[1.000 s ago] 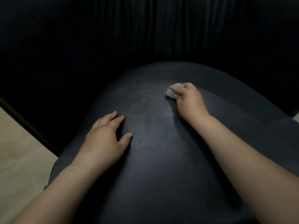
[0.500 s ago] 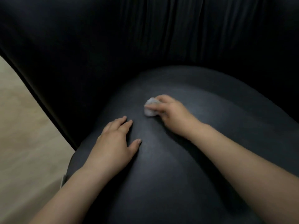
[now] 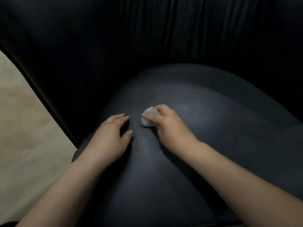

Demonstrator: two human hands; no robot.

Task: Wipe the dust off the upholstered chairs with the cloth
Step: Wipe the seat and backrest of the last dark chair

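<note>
Now the right hand's fingers (image 3: 150,115) curl over the small wadded cloth (image 3: 147,118), pinching it against the chair seat (image 3: 213,145), having swept it leftward from the far right of the cushion until it sits just beside the left hand (image 3: 111,138), whose straight, slightly spread fingers brace the seat; a pale dusty patch (image 3: 195,108) remains behind.
</note>
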